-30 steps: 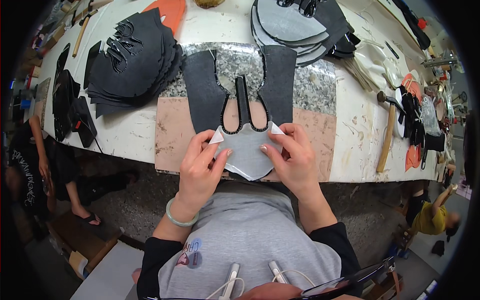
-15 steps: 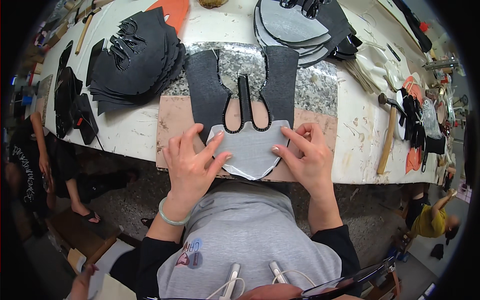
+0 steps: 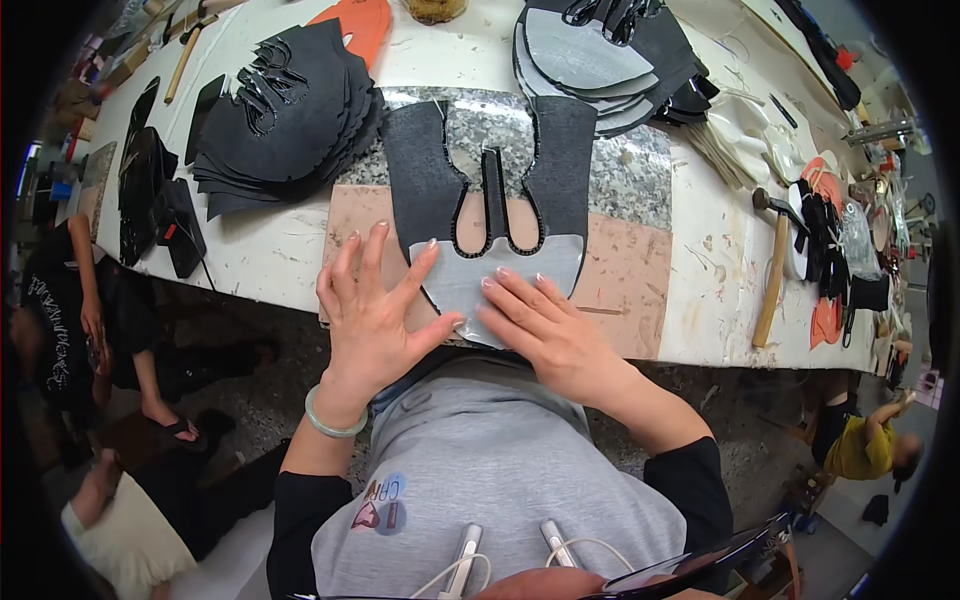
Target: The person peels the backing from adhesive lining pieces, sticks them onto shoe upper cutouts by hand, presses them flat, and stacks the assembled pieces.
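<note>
A black shoe upper piece (image 3: 559, 160) with two rounded cutouts and a narrow centre strap lies flat before me. A grey toe lining piece (image 3: 455, 272) covers its near, rounded end. My left hand (image 3: 372, 318) has its fingers spread, with the index fingertip and thumb at the left side of the lining. Palm down, my right hand (image 3: 560, 335) lies with fingers outstretched across the lining's right half, hiding part of it. Neither hand grasps anything.
Beneath the upper are a pinkish board (image 3: 630, 285) and a granite slab (image 3: 640, 180). Stacked black uppers (image 3: 290, 150) stand left; grey-lined uppers (image 3: 580, 55) are at the back. A hammer (image 3: 772, 270) lies right. Other people are beyond the table's left and right.
My right hand has moved from the lining's right edge onto its middle and flattened. The lining's raised edges now lie flatter on the upper. My left fingers have spread wider.
</note>
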